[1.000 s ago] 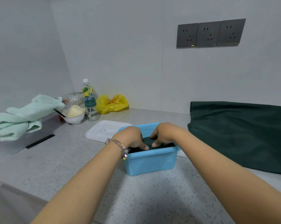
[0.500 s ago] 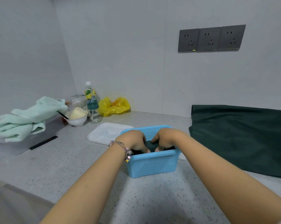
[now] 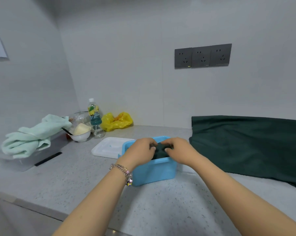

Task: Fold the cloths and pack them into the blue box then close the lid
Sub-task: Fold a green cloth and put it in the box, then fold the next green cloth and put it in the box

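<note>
We've got both hands in the blue box (image 3: 153, 172) — left hand (image 3: 139, 152) and right hand (image 3: 178, 150) each with a curled grip pinching the dark cloth (image 3: 159, 151), lid (image 3: 108, 147) left of them.

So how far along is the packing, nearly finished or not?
Partway. One dark cloth is already in the blue box, and both the left hand and the right hand are tucking it down. A big dark green cloth lies unfolded on the counter to the right. The white lid sits off the box, so closing comes last.
</note>
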`<control>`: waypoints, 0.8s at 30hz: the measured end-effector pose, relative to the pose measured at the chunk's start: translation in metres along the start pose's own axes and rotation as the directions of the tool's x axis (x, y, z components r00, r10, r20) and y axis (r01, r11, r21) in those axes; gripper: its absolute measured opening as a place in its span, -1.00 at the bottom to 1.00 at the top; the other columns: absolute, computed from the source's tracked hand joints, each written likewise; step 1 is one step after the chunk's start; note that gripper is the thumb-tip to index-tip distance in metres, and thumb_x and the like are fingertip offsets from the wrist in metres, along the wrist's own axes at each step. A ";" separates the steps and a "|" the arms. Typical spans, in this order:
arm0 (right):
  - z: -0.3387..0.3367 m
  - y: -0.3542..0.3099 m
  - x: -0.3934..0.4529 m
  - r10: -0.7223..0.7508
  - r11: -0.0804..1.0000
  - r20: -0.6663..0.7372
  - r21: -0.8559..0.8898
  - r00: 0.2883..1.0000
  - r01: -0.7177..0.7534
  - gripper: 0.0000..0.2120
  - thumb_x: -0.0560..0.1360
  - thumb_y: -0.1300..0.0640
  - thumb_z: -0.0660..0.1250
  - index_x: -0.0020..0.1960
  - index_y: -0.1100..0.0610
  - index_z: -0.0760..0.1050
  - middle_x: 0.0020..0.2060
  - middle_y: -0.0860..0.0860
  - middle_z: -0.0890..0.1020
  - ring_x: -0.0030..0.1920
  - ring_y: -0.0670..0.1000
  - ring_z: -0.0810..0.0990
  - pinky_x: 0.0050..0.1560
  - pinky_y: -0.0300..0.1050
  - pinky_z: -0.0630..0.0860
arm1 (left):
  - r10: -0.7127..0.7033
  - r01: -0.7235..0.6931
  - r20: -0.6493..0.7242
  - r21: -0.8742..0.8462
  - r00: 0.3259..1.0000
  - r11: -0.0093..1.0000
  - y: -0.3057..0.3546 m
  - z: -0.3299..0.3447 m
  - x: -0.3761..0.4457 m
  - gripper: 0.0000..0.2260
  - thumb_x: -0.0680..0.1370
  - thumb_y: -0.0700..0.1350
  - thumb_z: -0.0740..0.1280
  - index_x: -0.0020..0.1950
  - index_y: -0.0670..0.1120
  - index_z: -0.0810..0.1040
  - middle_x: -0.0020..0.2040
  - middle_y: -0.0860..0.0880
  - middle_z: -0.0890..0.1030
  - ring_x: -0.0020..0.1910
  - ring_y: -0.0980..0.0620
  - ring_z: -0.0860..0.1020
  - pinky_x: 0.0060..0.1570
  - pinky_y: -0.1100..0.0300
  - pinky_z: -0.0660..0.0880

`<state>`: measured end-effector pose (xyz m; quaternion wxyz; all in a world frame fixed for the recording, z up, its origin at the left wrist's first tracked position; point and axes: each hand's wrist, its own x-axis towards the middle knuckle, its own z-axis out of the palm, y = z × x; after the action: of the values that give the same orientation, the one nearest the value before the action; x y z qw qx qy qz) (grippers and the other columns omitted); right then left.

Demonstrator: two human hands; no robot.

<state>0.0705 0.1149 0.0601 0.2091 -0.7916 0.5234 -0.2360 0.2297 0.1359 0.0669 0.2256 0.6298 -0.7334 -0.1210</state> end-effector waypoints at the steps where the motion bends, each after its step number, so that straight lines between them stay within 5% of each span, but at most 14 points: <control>1: -0.002 0.003 -0.006 -0.012 1.000 -0.030 0.013 0.999 0.013 -0.62 0.54 0.24 0.18 0.33 0.03 0.45 0.28 -0.05 0.52 0.21 -0.05 0.50 0.04 -0.35 0.33 | 0.023 -0.023 -0.023 -0.013 0.999 1.000 0.007 0.003 -0.002 -0.76 0.57 -0.16 0.20 0.20 -0.05 0.54 0.12 -0.04 0.61 0.08 -0.01 0.54 0.09 0.20 0.45; 6: -0.016 0.035 -0.038 -0.012 0.999 -0.144 0.049 0.989 0.019 -0.62 0.53 0.22 0.18 0.30 -0.01 0.47 0.27 -0.08 0.51 0.23 -0.07 0.48 0.08 -0.32 0.36 | 0.127 -0.134 -0.099 -0.068 0.987 0.989 0.045 0.021 -0.005 -0.76 0.54 -0.20 0.20 0.14 -0.04 0.57 0.05 0.00 0.63 0.08 0.00 0.55 0.19 0.08 0.42; 17: -0.057 0.146 -0.096 0.205 0.978 -0.212 -0.001 0.956 -0.210 -0.64 0.51 0.19 0.24 0.29 -0.02 0.47 0.29 -0.09 0.49 0.28 -0.07 0.46 0.21 -0.23 0.40 | 0.319 -0.304 0.062 -0.174 0.946 0.937 0.122 0.118 0.019 -0.78 0.54 -0.17 0.25 0.13 -0.02 0.59 0.05 0.06 0.63 0.03 0.11 0.55 0.06 0.29 0.43; 21: -0.067 0.191 -0.113 0.294 0.947 -0.249 -0.058 0.923 -0.317 -0.64 0.52 0.08 0.27 0.31 -0.01 0.45 0.30 -0.08 0.48 0.31 -0.05 0.42 0.29 -0.15 0.36 | 0.314 -0.289 0.129 -0.177 0.941 0.941 0.135 0.161 0.037 -0.77 0.53 -0.07 0.33 0.17 -0.01 0.58 0.15 0.05 0.57 0.16 0.10 0.52 0.21 0.21 0.40; 24: -0.072 0.229 -0.122 0.339 0.894 -0.290 -0.197 0.895 -0.402 -0.54 0.54 -0.06 0.23 0.42 -0.06 0.30 0.43 -0.06 0.32 0.44 -0.01 0.24 0.42 -0.08 0.15 | 0.324 -0.296 0.195 -0.158 0.926 0.942 0.141 0.193 0.051 -0.64 0.52 -0.02 0.34 0.32 -0.01 0.49 0.39 0.01 0.41 0.40 0.07 0.32 0.40 0.13 0.22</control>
<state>-0.1812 0.1387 -0.0331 0.0810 -0.6605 0.7132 -0.2203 0.0085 0.0907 -0.0262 0.1994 0.4732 -0.8350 -0.1979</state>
